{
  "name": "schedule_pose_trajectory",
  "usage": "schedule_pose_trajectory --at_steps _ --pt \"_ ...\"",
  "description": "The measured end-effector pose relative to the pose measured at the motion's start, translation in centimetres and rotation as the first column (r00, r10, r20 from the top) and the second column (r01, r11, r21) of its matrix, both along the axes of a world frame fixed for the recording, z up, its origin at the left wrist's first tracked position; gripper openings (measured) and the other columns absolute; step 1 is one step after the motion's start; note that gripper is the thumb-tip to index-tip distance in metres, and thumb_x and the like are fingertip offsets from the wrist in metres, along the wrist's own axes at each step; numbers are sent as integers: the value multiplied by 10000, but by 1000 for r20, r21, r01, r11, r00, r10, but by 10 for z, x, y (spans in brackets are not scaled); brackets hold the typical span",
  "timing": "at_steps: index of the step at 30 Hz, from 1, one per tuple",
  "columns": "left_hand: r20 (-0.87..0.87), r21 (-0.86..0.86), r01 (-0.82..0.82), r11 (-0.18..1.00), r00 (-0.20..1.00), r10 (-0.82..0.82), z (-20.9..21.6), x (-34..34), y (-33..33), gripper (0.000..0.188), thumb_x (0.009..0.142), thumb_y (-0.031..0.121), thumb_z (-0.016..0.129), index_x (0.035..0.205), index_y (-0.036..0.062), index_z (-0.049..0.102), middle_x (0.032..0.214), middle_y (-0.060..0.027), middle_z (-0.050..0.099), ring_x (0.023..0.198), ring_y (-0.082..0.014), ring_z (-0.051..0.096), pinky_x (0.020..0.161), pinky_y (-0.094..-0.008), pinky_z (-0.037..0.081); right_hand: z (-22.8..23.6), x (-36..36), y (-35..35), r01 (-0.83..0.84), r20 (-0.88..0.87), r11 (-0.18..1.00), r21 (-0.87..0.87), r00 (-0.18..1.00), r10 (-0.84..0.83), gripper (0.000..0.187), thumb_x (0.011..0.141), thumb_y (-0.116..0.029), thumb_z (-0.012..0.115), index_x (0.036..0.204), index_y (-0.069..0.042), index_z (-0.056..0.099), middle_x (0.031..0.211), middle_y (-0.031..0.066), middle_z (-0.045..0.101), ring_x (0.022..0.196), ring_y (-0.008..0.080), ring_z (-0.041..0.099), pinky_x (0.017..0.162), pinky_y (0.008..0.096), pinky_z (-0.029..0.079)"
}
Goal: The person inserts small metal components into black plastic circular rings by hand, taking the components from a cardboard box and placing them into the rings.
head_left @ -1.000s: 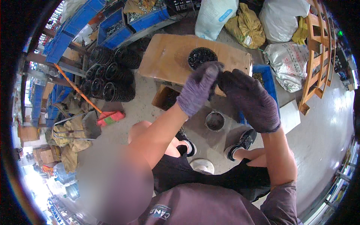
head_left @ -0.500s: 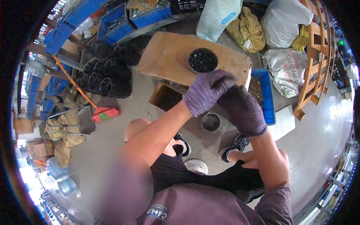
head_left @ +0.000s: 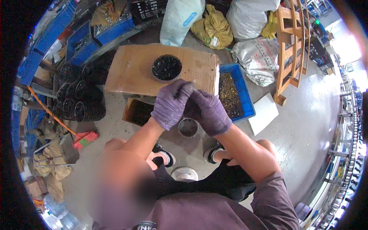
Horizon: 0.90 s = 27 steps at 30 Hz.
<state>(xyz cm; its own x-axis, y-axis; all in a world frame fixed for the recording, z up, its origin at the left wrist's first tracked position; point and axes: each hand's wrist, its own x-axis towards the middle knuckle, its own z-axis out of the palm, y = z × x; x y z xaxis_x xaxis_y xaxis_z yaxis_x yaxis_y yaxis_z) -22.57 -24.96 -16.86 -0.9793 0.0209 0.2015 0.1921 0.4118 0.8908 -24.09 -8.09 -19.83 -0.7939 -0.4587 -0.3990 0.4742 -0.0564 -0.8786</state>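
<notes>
My left hand (head_left: 168, 106), in a purple knit glove with dark, dirty fingertips, is closed, its fingers bent against those of the other hand. My right hand (head_left: 212, 115), gloved the same way, is closed too and touches the left at the fingertips. Whatever lies between them, if anything, is hidden. Just beyond the hands, a round black container (head_left: 166, 67) with small dark ring-shaped parts stands on a cardboard-topped surface (head_left: 130, 71). Below the hands, a small round pot (head_left: 188, 127) stands between my feet.
A blue bin (head_left: 247, 97) of small brassy parts stands right of the cardboard, near a white sheet (head_left: 263, 114). An open cardboard box (head_left: 132, 111) sits at left. Stacked black round parts (head_left: 81, 90), a broom (head_left: 85, 139), sacks (head_left: 212, 28) and a wooden pallet (head_left: 290, 50) surround me.
The whole view has swung, so the surroundings sit further left. My right hand has turned, showing more of its purple side. Both hands stay together near the black container.
</notes>
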Motion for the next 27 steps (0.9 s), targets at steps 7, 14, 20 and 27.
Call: schedule_pose_trajectory --at_steps 7,14,20,27 --pt "233 750 -360 555 929 288 -11 -52 -113 398 1000 393 510 886 30 627 865 -117 651 809 -243 601 793 -366 485 176 63 34 -587 -492 742 324 565 662 470 926 -44 547 1383 28 468 1385 155 538 1278 260 520 1047 337 412" --pt "-65 258 -417 872 893 446 23 -25 -67 356 969 350 554 915 6 628 831 -177 660 790 -306 628 749 -403 482 216 94 42 -644 -651 748 157 502 569 389 909 -85 577 1286 -11 516 1221 153 586 1131 268 567 942 377 436" --pt "52 446 -379 811 915 400 12 -14 -65 409 986 383 527 929 -8 630 841 -195 663 806 -327 630 770 -396 478 249 109 24 -666 -701 738 106 477 531 330 908 -159 596 1207 -43 520 1140 137 560 1042 259 550 855 409 429" --pt "39 331 -393 858 914 403 8 -12 -70 404 974 378 546 936 -15 633 858 -195 672 811 -335 635 756 -392 481 259 137 1 -635 -742 772 -20 527 414 283 907 -246 618 1116 -80 524 1045 119 530 938 248 531 753 446 421"
